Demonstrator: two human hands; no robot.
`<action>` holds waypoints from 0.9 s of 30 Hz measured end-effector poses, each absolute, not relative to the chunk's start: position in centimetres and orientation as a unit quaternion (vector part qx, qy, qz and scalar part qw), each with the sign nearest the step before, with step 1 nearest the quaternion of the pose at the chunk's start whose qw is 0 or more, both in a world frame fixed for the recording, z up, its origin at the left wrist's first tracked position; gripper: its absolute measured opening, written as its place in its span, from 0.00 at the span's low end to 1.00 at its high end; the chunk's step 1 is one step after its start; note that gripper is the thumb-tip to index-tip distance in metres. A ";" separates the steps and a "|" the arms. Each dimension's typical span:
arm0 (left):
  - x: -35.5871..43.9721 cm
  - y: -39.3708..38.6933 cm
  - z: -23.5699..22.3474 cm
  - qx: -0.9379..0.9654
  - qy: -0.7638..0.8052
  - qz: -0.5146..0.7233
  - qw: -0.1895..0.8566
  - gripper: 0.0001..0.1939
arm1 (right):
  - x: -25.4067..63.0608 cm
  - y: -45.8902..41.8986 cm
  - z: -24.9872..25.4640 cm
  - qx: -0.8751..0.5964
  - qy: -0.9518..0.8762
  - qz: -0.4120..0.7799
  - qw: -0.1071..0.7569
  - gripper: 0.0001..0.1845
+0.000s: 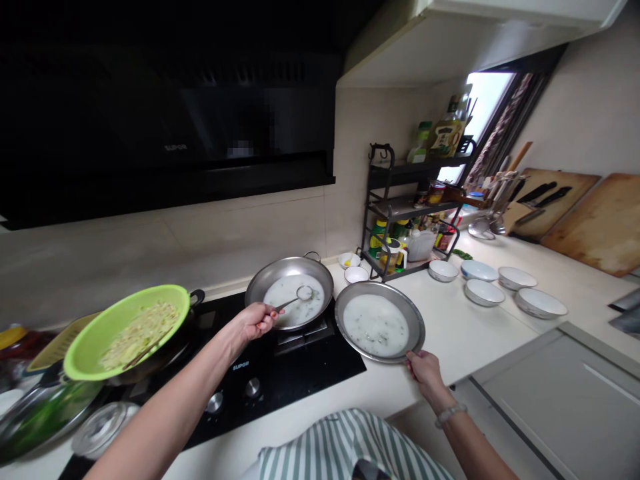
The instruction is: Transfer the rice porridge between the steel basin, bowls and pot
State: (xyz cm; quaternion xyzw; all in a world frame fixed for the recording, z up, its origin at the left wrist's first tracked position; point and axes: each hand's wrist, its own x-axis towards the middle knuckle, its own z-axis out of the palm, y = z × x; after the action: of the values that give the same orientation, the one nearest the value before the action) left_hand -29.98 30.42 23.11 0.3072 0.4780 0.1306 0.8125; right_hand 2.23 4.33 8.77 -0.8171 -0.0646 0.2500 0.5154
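My left hand [260, 321] is closed round the handle of a metal ladle [305, 292]. The ladle's bowl is over or in the milky white soup [285, 300], flecked with green, inside a two-handled steel wok [257, 283] on the hob. To the right, my right hand [425, 373] grips the near rim of a shallow steel basin [417, 320], fingers partly hidden under the edge. The basin holds similar white liquid with dark bits and sits close beside the wok, over the hob's right edge and the counter.
A lime-green colander [173, 297] of bean sprouts rests on the left burner. Two small bowls [356, 275] stand behind the basin, near a black spice rack [393, 208]. Several white bowls [484, 292] sit on the right counter. The range hood [175, 133] hangs above.
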 end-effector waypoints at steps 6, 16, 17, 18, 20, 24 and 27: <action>-29.6 29.6 24.8 0.312 0.501 0.131 0.796 0.10 | 2.2 4.3 9.1 -0.819 -0.063 0.250 0.513 0.14; -27.9 27.1 27.8 0.392 0.448 0.079 0.799 0.10 | 2.0 4.3 9.3 -0.823 -0.059 0.247 0.509 0.13; -27.5 26.8 27.8 0.398 0.440 0.072 0.802 0.10 | 2.0 4.3 9.3 -0.822 -0.058 0.247 0.509 0.13; -27.2 26.5 27.6 0.402 0.432 0.064 0.805 0.10 | 2.0 4.4 9.4 -0.822 -0.057 0.248 0.509 0.13; -26.3 26.0 27.1 0.408 0.418 0.045 0.811 0.09 | 1.9 4.4 9.4 -0.821 -0.055 0.249 0.510 0.13; -24.2 24.6 24.7 0.446 0.418 0.016 0.792 0.07 | 1.8 4.4 9.6 -0.819 -0.054 0.250 0.514 0.13; -22.7 23.1 22.5 0.535 0.416 0.022 0.735 0.03 | 1.7 4.4 9.7 -0.818 -0.054 0.249 0.516 0.12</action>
State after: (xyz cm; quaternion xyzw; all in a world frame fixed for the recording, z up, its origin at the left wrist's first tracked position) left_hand -22.66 23.10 22.49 0.5348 0.4164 0.0224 0.7349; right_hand 1.75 4.36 9.73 -0.8182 -0.0535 0.2488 0.5156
